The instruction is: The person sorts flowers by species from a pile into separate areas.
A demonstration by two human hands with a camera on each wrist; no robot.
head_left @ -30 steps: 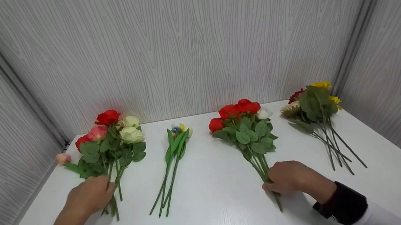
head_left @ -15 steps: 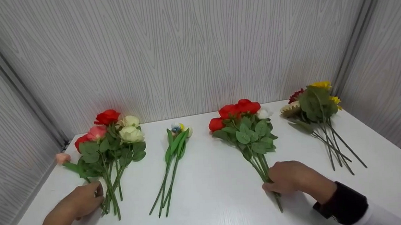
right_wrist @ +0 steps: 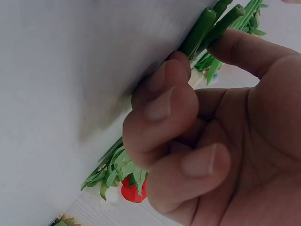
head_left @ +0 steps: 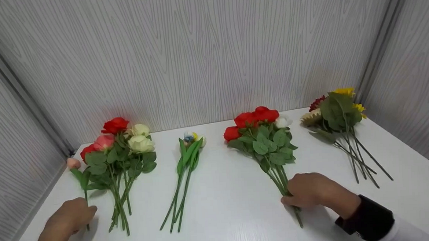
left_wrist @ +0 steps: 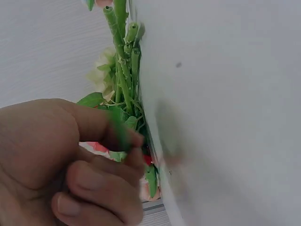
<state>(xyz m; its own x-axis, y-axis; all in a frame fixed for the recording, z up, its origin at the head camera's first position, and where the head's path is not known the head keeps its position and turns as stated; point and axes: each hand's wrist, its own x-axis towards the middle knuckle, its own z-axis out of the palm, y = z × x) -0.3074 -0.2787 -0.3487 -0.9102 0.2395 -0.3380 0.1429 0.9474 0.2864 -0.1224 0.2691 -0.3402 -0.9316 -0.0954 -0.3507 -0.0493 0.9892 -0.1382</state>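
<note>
At the left of the head view, my left hand [head_left: 72, 216] pinches the green stem of a pink tulip [head_left: 73, 163]. This tulip lies just left of a bunch of roses [head_left: 104, 142] in red, pink and cream, whose stems are apart from the hand. In the left wrist view, the pinched green stem [left_wrist: 120, 129] looks blurred between thumb and finger. My right hand [head_left: 308, 189] grips the lower stems of a second rose bunch [head_left: 262, 114], red with one white bloom. Its cut stem ends [right_wrist: 200, 33] poke out past the fingers in the right wrist view.
Between the two rose bunches lies a small group of tulips [head_left: 190, 154] with crossed stems. Yellow, dark red and cream flowers [head_left: 340, 108] lie at the far right. Grey wood-grain panels [head_left: 203, 55] enclose the white table [head_left: 229, 193] behind and on both sides.
My left hand has left the left rose bunch's stems and moved left. The pink tulip's stem has come out from the bunch and points more straight forward. The right hand stays put.
</note>
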